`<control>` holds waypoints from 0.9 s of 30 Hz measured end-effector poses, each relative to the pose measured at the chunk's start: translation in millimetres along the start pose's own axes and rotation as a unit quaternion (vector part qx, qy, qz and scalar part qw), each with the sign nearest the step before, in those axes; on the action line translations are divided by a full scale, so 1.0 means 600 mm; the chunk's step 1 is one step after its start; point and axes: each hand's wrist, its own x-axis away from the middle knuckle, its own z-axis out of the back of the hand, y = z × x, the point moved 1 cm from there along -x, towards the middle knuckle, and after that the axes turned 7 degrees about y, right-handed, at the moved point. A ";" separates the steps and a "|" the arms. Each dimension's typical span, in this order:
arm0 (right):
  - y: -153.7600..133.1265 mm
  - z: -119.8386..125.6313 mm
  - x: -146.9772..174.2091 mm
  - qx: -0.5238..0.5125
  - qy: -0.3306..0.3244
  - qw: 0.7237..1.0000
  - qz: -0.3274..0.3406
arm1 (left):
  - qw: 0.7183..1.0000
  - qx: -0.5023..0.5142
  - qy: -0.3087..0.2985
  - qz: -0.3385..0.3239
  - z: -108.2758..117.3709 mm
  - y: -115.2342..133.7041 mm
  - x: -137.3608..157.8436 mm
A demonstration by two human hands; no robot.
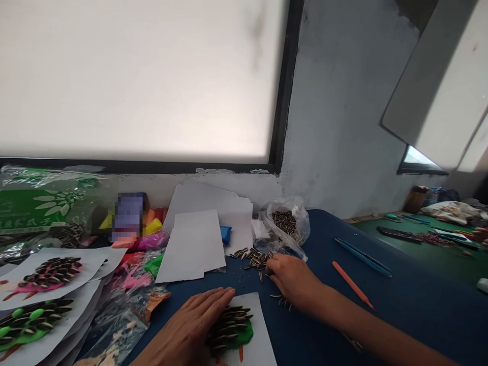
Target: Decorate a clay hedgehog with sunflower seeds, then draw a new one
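A: Where do the loose seeds (256, 259) lie?
B: Low, just right of the frame's middle, on the blue surface (305, 340) — at the fingertips of the right hand (292, 282). That grip is curled; I can't tell whether it pinches one.
A: And the left hand (190, 325)?
B: Bottom centre, grip flattened out, partly covering the seeded green shape (233, 325) on the white sheet (264, 343).

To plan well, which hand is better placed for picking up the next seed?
Probably the right hand: it is at the loose seeds, while the left hand covers part of the paper.
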 end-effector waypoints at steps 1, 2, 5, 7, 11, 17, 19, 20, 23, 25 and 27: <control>0.001 -0.001 0.000 0.003 -0.001 1.000 0.003 | 1.000 0.002 0.000 0.001 0.000 0.000 0.000; 0.001 -0.002 0.000 0.005 -0.001 1.000 0.006 | 1.000 0.004 -0.001 0.002 0.000 0.000 0.000; 0.002 -0.005 0.000 0.006 0.007 1.000 0.016 | 1.000 0.000 -0.005 0.006 0.000 -0.002 -0.001; 0.003 -0.009 -0.002 0.000 0.013 1.000 0.019 | 1.000 -0.005 -0.007 0.005 -0.001 -0.003 -0.001; 0.012 -0.012 -0.008 -0.018 0.024 0.999 0.020 | 1.000 -0.009 -0.004 0.004 -0.003 -0.007 0.001; 0.010 -0.005 -0.005 -0.043 0.053 0.997 0.029 | 1.000 0.001 -0.006 0.011 -0.002 -0.005 -0.001; 0.003 -0.005 -0.002 -0.052 0.056 0.996 0.043 | 1.000 0.006 -0.007 0.013 -0.003 -0.004 -0.002; 0.000 -0.006 -0.001 -0.055 0.055 0.996 0.049 | 1.000 0.007 -0.005 0.014 -0.003 -0.004 -0.002; -0.009 -0.013 0.001 -0.051 0.053 0.996 0.060 | 1.000 0.007 -0.001 0.018 -0.004 -0.005 0.000; -0.012 -0.018 0.001 -0.042 0.053 0.996 0.065 | 1.000 0.008 -0.008 0.024 -0.002 -0.003 0.002; -0.012 -0.022 0.001 -0.032 0.054 0.996 0.069 | 0.999 0.009 -0.017 0.034 0.000 -0.001 0.002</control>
